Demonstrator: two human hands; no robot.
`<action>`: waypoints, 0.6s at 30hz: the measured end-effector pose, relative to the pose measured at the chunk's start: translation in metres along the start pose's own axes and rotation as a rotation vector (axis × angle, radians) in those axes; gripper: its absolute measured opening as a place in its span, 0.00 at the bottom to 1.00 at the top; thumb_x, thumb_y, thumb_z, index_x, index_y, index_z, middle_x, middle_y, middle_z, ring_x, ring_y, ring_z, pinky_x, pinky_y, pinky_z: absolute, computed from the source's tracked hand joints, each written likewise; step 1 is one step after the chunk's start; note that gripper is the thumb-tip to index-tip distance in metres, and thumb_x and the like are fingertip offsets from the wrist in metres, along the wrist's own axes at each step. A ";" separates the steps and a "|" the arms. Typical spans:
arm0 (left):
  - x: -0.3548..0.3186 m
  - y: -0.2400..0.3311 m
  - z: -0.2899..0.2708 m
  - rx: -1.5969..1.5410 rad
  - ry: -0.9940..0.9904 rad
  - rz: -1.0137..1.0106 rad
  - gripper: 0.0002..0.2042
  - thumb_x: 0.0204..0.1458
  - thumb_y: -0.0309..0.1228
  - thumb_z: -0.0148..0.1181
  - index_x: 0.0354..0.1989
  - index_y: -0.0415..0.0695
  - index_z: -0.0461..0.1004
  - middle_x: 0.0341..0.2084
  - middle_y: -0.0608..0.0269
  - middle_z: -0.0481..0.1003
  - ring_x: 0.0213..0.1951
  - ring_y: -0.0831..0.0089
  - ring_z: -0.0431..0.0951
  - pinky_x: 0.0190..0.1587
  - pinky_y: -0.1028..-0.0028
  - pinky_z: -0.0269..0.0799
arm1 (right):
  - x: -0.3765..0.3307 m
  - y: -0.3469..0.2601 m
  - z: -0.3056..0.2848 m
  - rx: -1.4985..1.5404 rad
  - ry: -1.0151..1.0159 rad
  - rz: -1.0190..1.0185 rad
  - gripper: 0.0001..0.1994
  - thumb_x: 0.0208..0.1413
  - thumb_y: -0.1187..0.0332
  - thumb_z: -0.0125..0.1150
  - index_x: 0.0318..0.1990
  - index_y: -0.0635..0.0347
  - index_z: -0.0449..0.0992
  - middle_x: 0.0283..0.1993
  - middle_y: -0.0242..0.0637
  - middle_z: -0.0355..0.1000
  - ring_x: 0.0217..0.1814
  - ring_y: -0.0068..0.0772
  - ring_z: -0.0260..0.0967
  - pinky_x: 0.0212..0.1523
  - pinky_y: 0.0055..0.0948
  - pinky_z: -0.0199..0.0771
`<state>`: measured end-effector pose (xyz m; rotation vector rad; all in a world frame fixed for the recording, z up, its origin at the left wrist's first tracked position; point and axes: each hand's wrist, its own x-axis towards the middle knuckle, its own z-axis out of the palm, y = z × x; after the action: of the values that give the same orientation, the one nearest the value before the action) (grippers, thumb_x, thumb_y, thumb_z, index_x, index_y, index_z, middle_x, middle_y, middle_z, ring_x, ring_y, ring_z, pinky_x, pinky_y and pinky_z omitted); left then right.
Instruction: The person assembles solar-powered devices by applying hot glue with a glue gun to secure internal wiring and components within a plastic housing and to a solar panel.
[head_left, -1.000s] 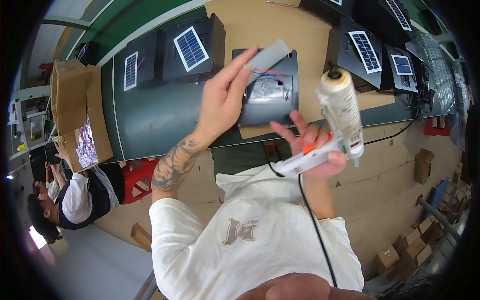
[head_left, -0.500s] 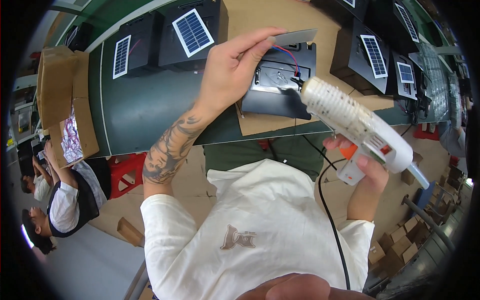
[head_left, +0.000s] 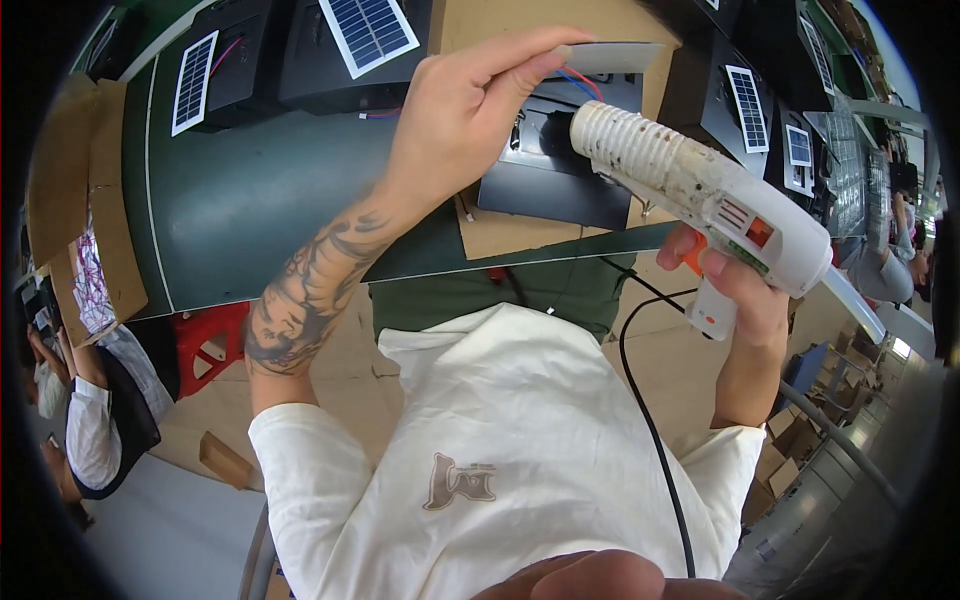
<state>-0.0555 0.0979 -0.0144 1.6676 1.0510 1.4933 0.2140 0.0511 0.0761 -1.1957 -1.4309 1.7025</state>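
My left hand (head_left: 465,115) pinches a thin flat panel (head_left: 622,57) by its near-left edge; the panel is tilted up, its pale side toward me, so it is probably a solar panel like the others around. Red and blue wires (head_left: 580,82) run below it. Under the panel lies a black plastic box (head_left: 560,200) with a recessed top. In my right hand (head_left: 745,290) is a white hot glue gun (head_left: 690,185), fingers wrapped round the grip by its orange trigger. Its ribbed front end is over the box; the nozzle tip and much of the recess are hidden.
Black boxes with solar panels stand at the back left (head_left: 365,35) and right (head_left: 747,105). Brown cardboard (head_left: 520,235) lies beneath my box on the green table (head_left: 250,200). A carton (head_left: 75,200) stands left, near a co-worker (head_left: 110,420). A black cord (head_left: 640,400) hangs before me.
The glue gun's front end has moved left and farther away over the box. My left hand still holds the panel, now a little higher in view. The whole view has shifted somewhat.
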 end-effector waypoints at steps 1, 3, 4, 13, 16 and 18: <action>0.000 0.001 -0.001 -0.006 -0.029 -0.022 0.12 0.63 0.28 0.52 0.52 0.43 0.77 0.37 0.60 0.80 0.37 0.78 0.78 0.42 0.80 0.71 | 0.002 -0.001 -0.001 -0.043 -0.020 -0.011 0.23 0.46 0.77 0.53 0.54 0.70 0.69 0.35 0.41 0.73 0.37 0.34 0.70 0.41 0.35 0.73; -0.001 0.003 -0.003 -0.011 -0.055 -0.047 0.13 0.65 0.30 0.51 0.53 0.40 0.76 0.42 0.64 0.79 0.41 0.81 0.75 0.47 0.82 0.69 | 0.004 -0.004 -0.001 -0.086 -0.042 -0.020 0.23 0.45 0.77 0.54 0.54 0.70 0.69 0.35 0.41 0.73 0.36 0.34 0.70 0.40 0.34 0.72; -0.001 0.004 -0.003 -0.007 -0.063 -0.050 0.13 0.65 0.30 0.51 0.52 0.40 0.76 0.41 0.64 0.79 0.41 0.81 0.75 0.47 0.82 0.69 | 0.004 -0.006 0.001 -0.103 -0.027 -0.012 0.23 0.45 0.77 0.54 0.54 0.70 0.69 0.34 0.41 0.73 0.35 0.33 0.70 0.40 0.34 0.72; -0.004 0.000 -0.001 -0.024 -0.052 -0.044 0.13 0.65 0.30 0.51 0.52 0.41 0.76 0.41 0.64 0.79 0.41 0.81 0.75 0.47 0.82 0.69 | -0.001 -0.023 0.005 -0.222 0.040 0.030 0.22 0.45 0.77 0.54 0.52 0.69 0.70 0.32 0.39 0.72 0.33 0.32 0.69 0.36 0.32 0.71; -0.003 0.004 0.001 -0.032 -0.047 -0.037 0.12 0.65 0.29 0.51 0.53 0.40 0.76 0.41 0.64 0.79 0.41 0.81 0.75 0.47 0.82 0.69 | -0.003 -0.026 0.006 -0.260 0.064 0.062 0.21 0.45 0.77 0.55 0.51 0.69 0.71 0.31 0.39 0.72 0.33 0.31 0.69 0.36 0.31 0.71; 0.002 -0.003 0.003 -0.035 -0.047 -0.038 0.12 0.64 0.29 0.51 0.53 0.40 0.76 0.41 0.64 0.79 0.42 0.82 0.75 0.48 0.83 0.69 | -0.004 -0.029 0.006 -0.274 0.074 0.078 0.21 0.45 0.77 0.54 0.50 0.69 0.71 0.31 0.39 0.72 0.32 0.31 0.69 0.36 0.30 0.70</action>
<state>-0.0525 0.1009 -0.0162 1.6413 1.0200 1.4329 0.2068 0.0519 0.1054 -1.4626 -1.6282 1.5295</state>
